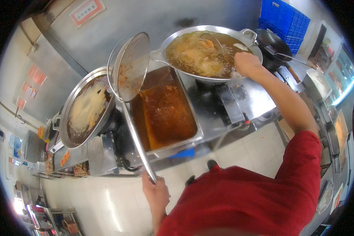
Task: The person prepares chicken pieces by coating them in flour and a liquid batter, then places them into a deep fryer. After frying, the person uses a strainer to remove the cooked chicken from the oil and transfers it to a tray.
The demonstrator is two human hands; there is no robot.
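My left hand point(157, 188) grips the long metal handle of a round mesh strainer point(132, 67). Orange-brown crumbs cling to the mesh, which is tilted up on edge above a rectangular metal tray point(199, 129) of dark brown oil. My right hand point(247, 64) is curled over the near right side of a wide two-handled metal wok point(171, 38). Whether its fingers hold anything is hidden. Bubbling oil point(191, 56) fills this wok. In it, a round-rimmed ladle or skimmer point(219, 44) surrounds an orange fried piece point(206, 44); a pale piece point(240, 46) floats at the right.
A second wok point(59, 124) with pale foam on dark oil stands left of the tray. Behind my right arm are a black wok point(274, 44), a long-handled utensil point(295, 57) and blue crates point(286, 20). The steel counter's point(259, 98) front edge runs before me.
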